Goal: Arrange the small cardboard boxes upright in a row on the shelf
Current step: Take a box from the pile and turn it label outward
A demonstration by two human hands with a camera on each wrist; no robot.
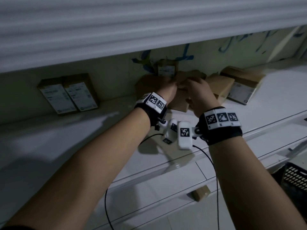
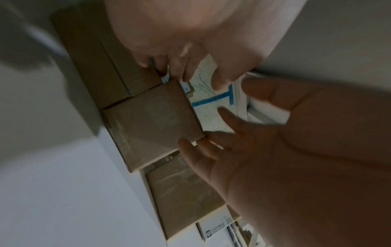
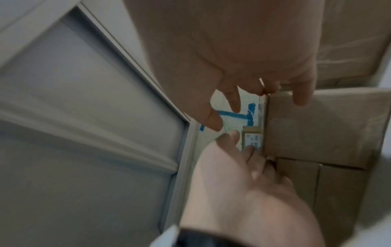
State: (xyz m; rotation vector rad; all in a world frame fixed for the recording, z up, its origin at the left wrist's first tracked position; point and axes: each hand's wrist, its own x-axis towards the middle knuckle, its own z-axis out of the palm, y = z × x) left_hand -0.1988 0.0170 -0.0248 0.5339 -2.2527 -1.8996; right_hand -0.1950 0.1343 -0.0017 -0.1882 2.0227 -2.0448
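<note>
White shelf (image 1: 66,138), both hands (image 1: 182,92) at cardboard box (image 1: 180,100) edges

Black wristbands (image 1: 221,130), white tag-marked blocks (image 1: 221,118), black cables (image 1: 214,165).

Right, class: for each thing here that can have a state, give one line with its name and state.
Two labelled boxes: upright, side by side on the shelf.
Middle box: both hands on it.
Right-side boxes: lying flat.
Left hand: fingers on the middle box's far edge.
Right hand: touching the same box.
</note>
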